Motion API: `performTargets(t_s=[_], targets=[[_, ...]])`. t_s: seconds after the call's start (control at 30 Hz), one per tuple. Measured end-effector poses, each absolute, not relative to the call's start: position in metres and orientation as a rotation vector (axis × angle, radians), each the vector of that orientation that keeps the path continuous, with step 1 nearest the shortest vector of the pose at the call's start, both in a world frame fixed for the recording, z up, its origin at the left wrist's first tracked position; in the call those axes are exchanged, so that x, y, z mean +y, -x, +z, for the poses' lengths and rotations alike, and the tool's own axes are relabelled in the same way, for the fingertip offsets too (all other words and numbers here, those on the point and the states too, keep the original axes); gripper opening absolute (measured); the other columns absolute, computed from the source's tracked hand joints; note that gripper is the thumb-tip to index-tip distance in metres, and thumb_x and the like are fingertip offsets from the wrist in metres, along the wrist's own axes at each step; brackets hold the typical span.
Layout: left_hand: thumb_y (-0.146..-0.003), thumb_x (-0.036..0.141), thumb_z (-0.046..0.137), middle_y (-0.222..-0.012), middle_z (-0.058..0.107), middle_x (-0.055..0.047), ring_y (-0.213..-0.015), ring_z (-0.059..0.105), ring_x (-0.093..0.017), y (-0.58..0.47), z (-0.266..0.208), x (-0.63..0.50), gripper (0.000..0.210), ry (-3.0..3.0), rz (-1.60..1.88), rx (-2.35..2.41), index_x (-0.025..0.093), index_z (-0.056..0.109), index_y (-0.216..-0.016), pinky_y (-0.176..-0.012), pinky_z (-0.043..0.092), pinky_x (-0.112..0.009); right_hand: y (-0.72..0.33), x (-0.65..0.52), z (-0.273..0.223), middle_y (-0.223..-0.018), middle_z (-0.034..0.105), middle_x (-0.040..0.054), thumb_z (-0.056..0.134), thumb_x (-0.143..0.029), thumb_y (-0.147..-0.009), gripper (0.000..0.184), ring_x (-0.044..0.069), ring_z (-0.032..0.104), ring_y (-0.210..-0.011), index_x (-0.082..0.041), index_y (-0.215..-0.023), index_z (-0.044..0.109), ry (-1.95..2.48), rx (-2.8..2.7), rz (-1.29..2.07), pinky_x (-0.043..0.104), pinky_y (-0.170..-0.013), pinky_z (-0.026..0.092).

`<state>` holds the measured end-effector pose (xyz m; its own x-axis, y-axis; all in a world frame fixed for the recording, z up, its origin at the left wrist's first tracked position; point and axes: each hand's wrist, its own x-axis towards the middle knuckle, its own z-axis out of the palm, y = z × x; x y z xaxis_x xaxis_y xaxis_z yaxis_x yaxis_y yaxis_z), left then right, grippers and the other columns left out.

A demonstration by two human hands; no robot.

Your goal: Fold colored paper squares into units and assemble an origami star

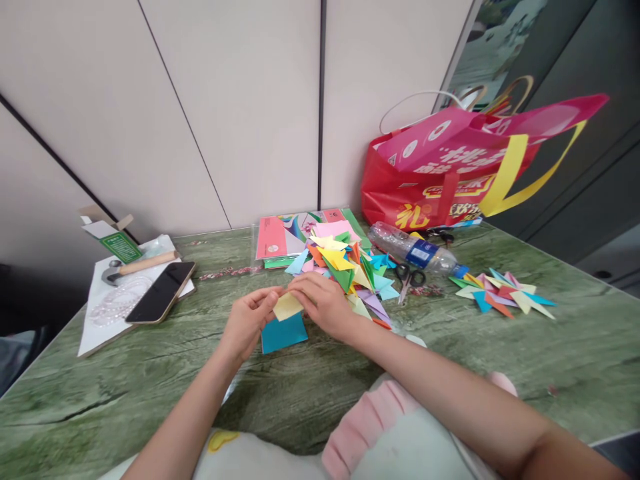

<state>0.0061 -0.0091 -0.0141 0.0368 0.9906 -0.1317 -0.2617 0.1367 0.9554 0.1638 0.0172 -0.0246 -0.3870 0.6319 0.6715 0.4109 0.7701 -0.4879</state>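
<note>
A small pale yellow piece of paper (288, 307) is held up between both hands. My left hand (251, 319) pinches its left end between thumb and fingers. On the other side, my right hand (323, 303) grips its upper right edge, the fingertips partly hidden behind the paper. Beneath them lies a blue square of paper (284, 335) on the table. Just beyond my right hand spreads a heap of folded paper pieces (340, 260) in many colours.
Scissors (409, 279) and a plastic bottle (417, 250) lie right of the heap, near more folded pieces (503, 291). Paper packs (280, 238) and a red bag (425, 177) stand behind. At left are a phone (161, 293), a hammer (143, 265) and a box (115, 237).
</note>
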Motion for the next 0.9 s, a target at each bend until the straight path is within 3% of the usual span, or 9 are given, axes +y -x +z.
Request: performTargets(t_s=[0.13, 0.37, 0.57, 0.67, 0.73, 0.83, 0.9], targets=[[-0.063, 0.031, 0.069, -0.079, 0.069, -0.007, -0.081, 0.062, -0.022, -0.006, -0.014, -0.009, 0.029, -0.985, 1.203, 1.022, 0.010, 0.067, -0.082, -0.075, 0.049, -0.036, -0.165, 0.019, -0.025, -0.084, 0.063, 0.0066, 0.041, -0.019, -0.086, 0.018, 0.016, 0.055, -0.083, -0.017, -0.085, 0.059, 0.821, -1.990, 0.299, 0.029, -0.075, 0.044], [-0.064, 0.031, 0.068, -0.066, 0.067, -0.002, -0.060, 0.059, -0.014, -0.006, -0.020, -0.010, 0.025, -1.077, 1.050, 1.119, 0.013, 0.068, -0.081, -0.058, 0.049, -0.026, -0.164, 0.020, -0.027, -0.085, 0.061, 0.0058, 0.042, -0.021, -0.086, 0.017, 0.016, 0.054, -0.084, -0.019, -0.088, 0.059, 0.741, -1.911, 0.322, 0.030, -0.077, 0.044], [-0.067, 0.034, 0.065, -0.074, 0.068, -0.004, -0.070, 0.061, -0.018, -0.011, -0.014, -0.011, 0.027, -0.930, 1.134, 0.992, 0.013, 0.066, -0.084, -0.061, 0.051, -0.030, -0.165, 0.014, -0.021, -0.100, 0.055, 0.0060, 0.049, -0.018, -0.081, 0.015, 0.019, 0.047, -0.099, -0.023, -0.091, 0.059, 0.703, -1.858, 0.179, 0.039, -0.087, 0.039], [-0.068, 0.029, 0.066, -0.074, 0.068, -0.003, -0.065, 0.060, -0.014, -0.012, -0.011, -0.011, 0.020, -0.866, 1.197, 0.943, 0.014, 0.065, -0.081, -0.059, 0.050, -0.026, -0.164, 0.011, -0.022, -0.099, 0.056, 0.0058, 0.056, -0.023, -0.078, 0.009, 0.020, 0.047, -0.097, -0.023, -0.086, 0.059, 0.611, -1.957, 0.128, 0.039, -0.086, 0.038], [-0.068, 0.026, 0.066, -0.073, 0.068, -0.004, -0.062, 0.060, -0.013, -0.012, -0.010, -0.011, 0.016, -0.842, 1.214, 0.930, 0.014, 0.065, -0.079, -0.057, 0.049, -0.024, -0.162, 0.009, -0.023, -0.098, 0.057, 0.0066, 0.058, -0.029, -0.076, 0.014, 0.019, 0.048, -0.095, -0.022, -0.089, 0.058, 0.553, -2.067, 0.132, 0.037, -0.083, 0.039], [-0.068, 0.023, 0.065, -0.079, 0.068, -0.005, -0.065, 0.061, -0.015, -0.014, -0.009, -0.013, 0.018, -0.832, 1.189, 0.907, 0.014, 0.064, -0.084, -0.057, 0.049, -0.024, -0.159, 0.009, -0.025, -0.096, 0.057, 0.0074, 0.057, -0.033, -0.076, 0.020, 0.019, 0.048, -0.092, -0.021, -0.093, 0.057, 0.546, -2.169, 0.142, 0.035, -0.080, 0.040], [-0.068, 0.021, 0.066, -0.080, 0.068, -0.005, -0.064, 0.061, -0.014, -0.015, -0.008, -0.013, 0.019, -0.825, 1.178, 0.906, 0.013, 0.064, -0.086, -0.056, 0.049, -0.022, -0.159, 0.010, -0.026, -0.095, 0.057, 0.0070, 0.055, -0.030, -0.079, 0.015, 0.018, 0.048, -0.091, -0.021, -0.089, 0.059, 0.567, -2.177, 0.148, 0.034, -0.080, 0.040]])
